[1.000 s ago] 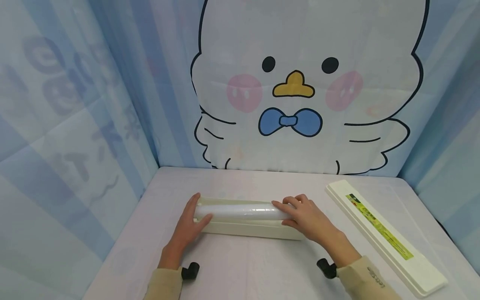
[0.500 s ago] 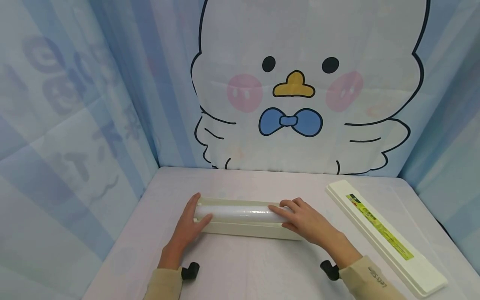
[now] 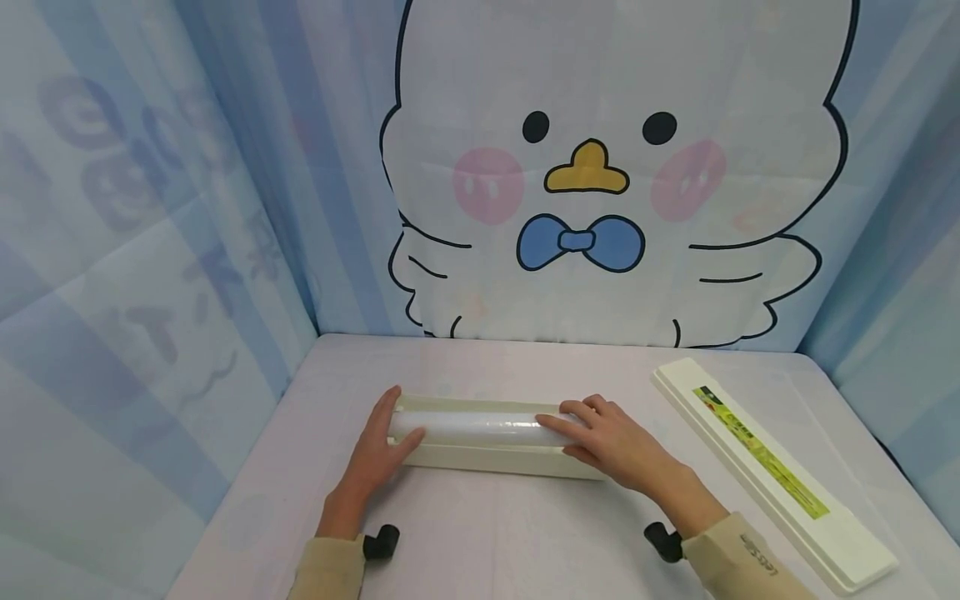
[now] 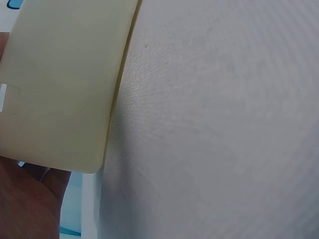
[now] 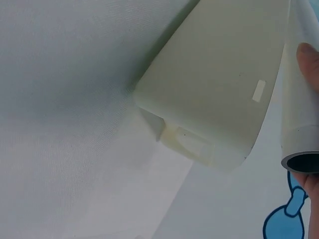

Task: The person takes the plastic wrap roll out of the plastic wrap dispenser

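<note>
A clear-white roll of plastic wrap [image 3: 480, 427] lies lengthwise at the open top of a long cream box [image 3: 495, 460] on the table. My left hand [image 3: 375, 458] grips the box's left end, thumb over the front rim and fingers round the far side. In the left wrist view, the box's front wall [image 4: 65, 89] hides most of that hand. My right hand [image 3: 626, 446] holds the roll near its right end, index finger stretched along the top. The right wrist view shows the roll's hollow dark end [image 5: 304, 162] beside the box's rim, with a thumb on the roll.
A long cream lid [image 3: 757, 475] with a yellow-green label lies slantwise on the table to the right. Behind the table [image 3: 487, 533] hangs a curtain [image 3: 577, 308] with a cartoon bird; blue curtains flank both sides.
My right hand has shifted slightly, its index finger a little lower and further left on the roll. The roll's right part has sunk slightly. My left hand stays put.
</note>
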Action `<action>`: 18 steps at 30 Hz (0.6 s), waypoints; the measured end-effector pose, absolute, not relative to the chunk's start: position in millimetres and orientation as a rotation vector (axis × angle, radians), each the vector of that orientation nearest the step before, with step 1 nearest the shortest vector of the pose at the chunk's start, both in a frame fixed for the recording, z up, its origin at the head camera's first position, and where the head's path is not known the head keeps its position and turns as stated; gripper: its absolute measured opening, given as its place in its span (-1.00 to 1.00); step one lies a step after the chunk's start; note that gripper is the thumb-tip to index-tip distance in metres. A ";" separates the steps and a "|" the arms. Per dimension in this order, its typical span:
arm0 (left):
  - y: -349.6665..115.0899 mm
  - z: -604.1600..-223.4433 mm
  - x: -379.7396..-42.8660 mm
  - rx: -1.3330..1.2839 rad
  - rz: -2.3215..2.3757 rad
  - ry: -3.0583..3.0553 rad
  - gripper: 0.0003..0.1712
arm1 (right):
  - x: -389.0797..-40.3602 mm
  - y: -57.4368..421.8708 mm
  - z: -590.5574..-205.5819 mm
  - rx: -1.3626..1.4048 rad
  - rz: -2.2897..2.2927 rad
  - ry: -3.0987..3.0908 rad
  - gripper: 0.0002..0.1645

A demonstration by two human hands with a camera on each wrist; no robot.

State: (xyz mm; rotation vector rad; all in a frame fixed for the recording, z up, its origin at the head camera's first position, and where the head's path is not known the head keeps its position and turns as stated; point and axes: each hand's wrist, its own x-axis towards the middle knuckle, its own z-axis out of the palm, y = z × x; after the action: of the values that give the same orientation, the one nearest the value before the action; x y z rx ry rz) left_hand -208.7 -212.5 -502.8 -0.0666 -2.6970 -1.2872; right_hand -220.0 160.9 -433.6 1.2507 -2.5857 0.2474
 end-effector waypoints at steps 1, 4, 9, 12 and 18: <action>-212.5 -502.8 -208.6 -0.065 -1.288 -2.698 0.01 | -220.0 161.0 -433.3 1.249 0.253 -2.580 -0.25; -212.2 -502.7 -208.2 -0.068 -1.295 -2.690 0.01 | -219.6 162.3 -432.6 1.247 0.265 -2.567 -0.25; -211.3 -501.0 -207.1 -0.086 -1.296 -2.669 0.00 | -219.0 167.0 -432.3 1.229 0.248 -2.569 -0.26; -211.3 -500.3 -206.8 -0.095 -1.281 -2.667 0.00 | -218.5 170.8 -432.1 1.215 0.247 -2.571 -0.26; -211.5 -498.6 -205.8 -0.108 -1.294 -2.660 -0.02 | -217.8 178.8 -429.6 1.201 0.260 -2.548 -0.21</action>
State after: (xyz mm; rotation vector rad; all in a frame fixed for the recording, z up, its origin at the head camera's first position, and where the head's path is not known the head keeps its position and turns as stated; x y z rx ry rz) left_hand -205.8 -211.5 -498.6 -0.1081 -2.6603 -1.2941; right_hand -217.8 178.8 -429.6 1.2012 -2.5481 0.2596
